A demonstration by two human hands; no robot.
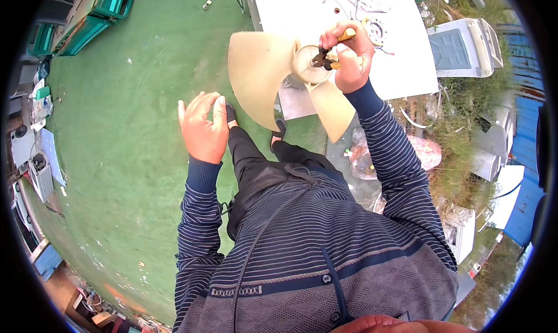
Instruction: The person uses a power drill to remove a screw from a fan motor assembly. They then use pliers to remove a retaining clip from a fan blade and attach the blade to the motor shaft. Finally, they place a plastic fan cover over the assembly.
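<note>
Head shows two hands (203, 129) (353, 59), one pair of pliers (321, 58), one fan (301, 73).

One left hand (204, 126) and one right hand (356, 57) show; one pair of pliers (320, 59) with two yellow handles (347, 34); one fan (301, 58), two blades (256, 71) visible, over the near left corner of one bench (407, 65); one ring-shaped part (376, 26) towards the bench's right edge; two dark shoes (279, 129).

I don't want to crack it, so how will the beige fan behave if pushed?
The fan looks like moulded plastic, so probably stiff and light for its size. Its broad, thin-looking blades might crack if bent. Pushed off-centre, it could turn about its round hub.
</note>
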